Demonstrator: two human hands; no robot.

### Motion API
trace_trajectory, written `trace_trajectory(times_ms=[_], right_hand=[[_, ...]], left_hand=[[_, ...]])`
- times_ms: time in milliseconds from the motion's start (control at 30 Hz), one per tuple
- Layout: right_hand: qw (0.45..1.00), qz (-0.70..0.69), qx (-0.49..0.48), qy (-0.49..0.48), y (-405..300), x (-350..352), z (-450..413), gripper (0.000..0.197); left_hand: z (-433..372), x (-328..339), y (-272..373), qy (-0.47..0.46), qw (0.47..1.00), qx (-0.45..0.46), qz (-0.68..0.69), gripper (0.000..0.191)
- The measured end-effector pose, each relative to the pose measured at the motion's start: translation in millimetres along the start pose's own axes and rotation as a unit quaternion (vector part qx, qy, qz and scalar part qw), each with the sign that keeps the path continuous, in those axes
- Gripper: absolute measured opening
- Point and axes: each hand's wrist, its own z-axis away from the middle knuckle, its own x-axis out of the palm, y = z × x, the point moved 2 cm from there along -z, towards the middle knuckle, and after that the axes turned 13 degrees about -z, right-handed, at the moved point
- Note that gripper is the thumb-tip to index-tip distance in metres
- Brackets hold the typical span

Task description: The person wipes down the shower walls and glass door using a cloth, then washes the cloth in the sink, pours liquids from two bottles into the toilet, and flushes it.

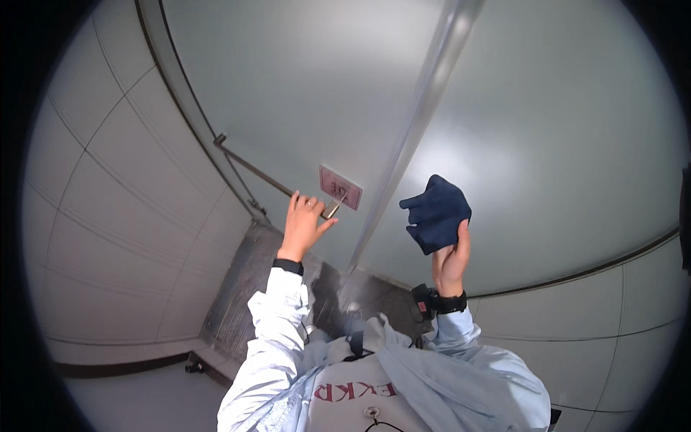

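My left hand (303, 227) is at the end of a long metal bar handle (256, 171) on a frosted glass door (302, 86). Its fingers curl over the bar while the thumb lies along the near side. Just past the fingertips, the squared metal end of the bar shows. My right hand (452, 264) holds a folded dark blue cloth (440, 213) up at a second frosted glass panel (550, 151). The cloth hides most of those fingers, though the thumb lies over its edge. Whether the cloth touches the glass cannot be told.
A pink sign (341, 187) bearing writing is on the door beside the handle. A pale vertical strip (405, 140) runs between the two panels. Tiled wall (119, 205) stands on the left, with more tiles (556, 313) at lower right. Dark grooved floor (237, 291) lies below.
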Motion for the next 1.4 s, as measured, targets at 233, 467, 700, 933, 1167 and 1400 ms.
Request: trace_trajectory(times_ms=[233, 467, 700, 933, 1167, 1400], right_hand=[[0.934, 0.119, -0.336, -0.013, -94.3, 97.8, 13.9, 0.050], [0.563, 0.494, -0.661, 0.047, -170.7, 252.4, -53.2, 0.052], [0.381, 0.689, -0.608, 0.103, -204.7, 299.1, -96.8, 0.059], [0.347, 0.672, -0.653, -0.034, -89.6, 393.9, -154.3, 0.046], [0.355, 0.603, -0.702, -0.133, 1.4, 508.2, -191.1, 0.046], [0.385, 0.599, -0.633, -0.303, 65.9, 500.4, -174.8, 0.037]], left_hand=[[-0.2, -8.6, 36.1, -0.042, 0.990, 0.092, 0.099, 0.037], [-39.7, -34.2, -29.8, -0.113, 0.979, 0.155, 0.069, 0.034], [-56.1, -35.1, -14.6, -0.120, 0.965, 0.219, 0.082, 0.040], [-35.3, 31.7, -30.3, -0.135, 0.963, 0.230, 0.029, 0.040], [-40.0, 25.2, -17.6, -0.109, 0.957, 0.246, 0.110, 0.036], [-50.4, -3.7, -38.9, -0.050, 0.965, 0.227, 0.123, 0.038]])
